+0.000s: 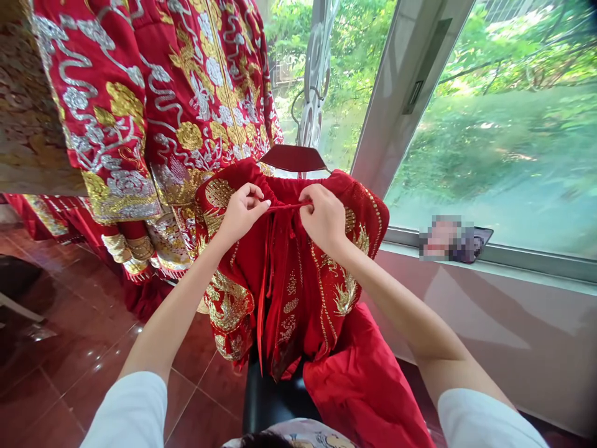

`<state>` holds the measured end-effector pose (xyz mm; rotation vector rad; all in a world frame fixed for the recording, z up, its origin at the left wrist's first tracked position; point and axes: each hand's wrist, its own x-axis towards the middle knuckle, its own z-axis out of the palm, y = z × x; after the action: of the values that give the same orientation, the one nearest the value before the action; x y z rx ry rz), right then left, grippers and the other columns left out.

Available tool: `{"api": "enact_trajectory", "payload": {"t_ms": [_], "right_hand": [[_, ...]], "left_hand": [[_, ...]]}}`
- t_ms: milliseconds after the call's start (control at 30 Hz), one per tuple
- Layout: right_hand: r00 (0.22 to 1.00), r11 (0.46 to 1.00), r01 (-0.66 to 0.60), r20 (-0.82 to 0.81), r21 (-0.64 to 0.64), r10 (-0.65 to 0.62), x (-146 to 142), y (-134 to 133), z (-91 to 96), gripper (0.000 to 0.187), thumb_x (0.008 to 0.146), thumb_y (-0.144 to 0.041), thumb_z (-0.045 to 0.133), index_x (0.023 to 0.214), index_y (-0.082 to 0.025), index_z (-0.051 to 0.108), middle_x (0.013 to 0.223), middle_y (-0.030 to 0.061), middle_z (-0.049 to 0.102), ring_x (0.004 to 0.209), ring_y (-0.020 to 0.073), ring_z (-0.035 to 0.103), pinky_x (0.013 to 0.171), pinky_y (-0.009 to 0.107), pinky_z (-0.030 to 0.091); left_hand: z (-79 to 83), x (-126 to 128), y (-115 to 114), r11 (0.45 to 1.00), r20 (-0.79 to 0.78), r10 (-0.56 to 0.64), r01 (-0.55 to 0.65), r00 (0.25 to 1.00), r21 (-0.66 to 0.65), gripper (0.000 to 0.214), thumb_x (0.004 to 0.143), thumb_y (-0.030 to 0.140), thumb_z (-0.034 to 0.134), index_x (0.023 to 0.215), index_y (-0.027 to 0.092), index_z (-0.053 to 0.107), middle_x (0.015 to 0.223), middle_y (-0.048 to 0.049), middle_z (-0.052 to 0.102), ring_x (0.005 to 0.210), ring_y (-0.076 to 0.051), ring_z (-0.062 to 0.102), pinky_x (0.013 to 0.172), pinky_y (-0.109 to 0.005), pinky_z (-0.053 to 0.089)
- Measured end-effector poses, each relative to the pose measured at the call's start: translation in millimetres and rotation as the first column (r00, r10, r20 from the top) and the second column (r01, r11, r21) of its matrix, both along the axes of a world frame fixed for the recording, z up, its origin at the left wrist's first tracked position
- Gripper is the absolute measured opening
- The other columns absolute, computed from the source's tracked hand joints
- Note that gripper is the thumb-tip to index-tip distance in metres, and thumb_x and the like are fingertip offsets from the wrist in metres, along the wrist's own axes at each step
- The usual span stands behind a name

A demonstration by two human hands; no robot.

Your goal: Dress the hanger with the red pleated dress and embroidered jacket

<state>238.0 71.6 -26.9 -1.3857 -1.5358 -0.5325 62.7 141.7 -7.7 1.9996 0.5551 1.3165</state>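
Note:
A red jacket with gold embroidery hangs in front of me on a dark red hanger. Its front panels part in the middle, and long thin ties dangle from the neckline. At the left of the collar, my left hand pinches one end of a thin red cord between thumb and forefinger. My right hand is closed at the cord's other end, knuckles up. The cord runs taut and roughly level between both hands, just below the gathered neckline.
Larger red garments with gold and silver embroidery hang at the left. A black seat stands below the jacket, with plain red cloth beside it. A phone lies on the window sill at right.

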Motion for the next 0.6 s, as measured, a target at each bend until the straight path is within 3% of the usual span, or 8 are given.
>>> {"api": "enact_trajectory", "payload": {"t_ms": [100, 233, 433, 600], "right_hand": [[0.999, 1.000, -0.026, -0.044, 0.010, 0.027, 1, -5, 6.3, 0.023, 0.085, -0.011, 0.040, 0.092, -0.020, 0.059, 0.082, 0.0074, 0.062, 0.077, 0.0189, 0.053, 0.063, 0.031, 0.041], [0.993, 0.999, 0.025, 0.118, -0.026, -0.021, 15, -8, 14.7, 0.022, 0.088, -0.011, 0.038, 0.085, -0.019, 0.058, 0.082, 0.0109, 0.060, 0.087, 0.0241, 0.053, 0.069, 0.037, 0.041], [0.996, 0.994, -0.086, 0.014, -0.071, 0.087, 37, -8, 18.7, 0.022, 0.081, -0.009, 0.043, 0.094, -0.021, 0.057, 0.084, 0.0066, 0.062, 0.081, 0.0205, 0.055, 0.066, 0.034, 0.044], [0.949, 0.998, 0.055, 0.311, -0.014, -0.047, 45, -13, 4.5, 0.028, 0.088, -0.012, 0.039, 0.088, -0.023, 0.064, 0.081, 0.0081, 0.064, 0.085, 0.0232, 0.054, 0.068, 0.037, 0.044]], "left_hand": [[1.0, 1, -3, 0.999, 0.000, 0.017, -0.017, 1.000, 0.030, 0.018, 0.074, 0.021, 0.064, 0.078, 0.021, 0.046, 0.052, 0.0086, 0.043, 0.043, -0.006, 0.033, 0.045, -0.022, 0.027], [1.1, 3, -9, 0.999, -0.043, 0.017, -0.015, 0.999, 0.046, 0.020, 0.074, 0.022, 0.064, 0.075, 0.021, 0.045, 0.052, 0.0083, 0.043, 0.043, -0.006, 0.033, 0.045, -0.023, 0.027], [4.3, 3, -10, 0.994, -0.028, 0.050, -0.047, 0.998, 0.099, 0.018, 0.075, 0.021, 0.063, 0.072, 0.021, 0.045, 0.051, 0.0078, 0.042, 0.045, -0.007, 0.033, 0.047, -0.024, 0.027], [6.6, -2, -4, 0.998, -0.064, 0.036, -0.032, 0.997, 0.059, 0.024, 0.072, 0.023, 0.069, 0.070, 0.021, 0.045, 0.047, 0.0088, 0.039, 0.041, -0.007, 0.030, 0.044, -0.024, 0.024]]}}
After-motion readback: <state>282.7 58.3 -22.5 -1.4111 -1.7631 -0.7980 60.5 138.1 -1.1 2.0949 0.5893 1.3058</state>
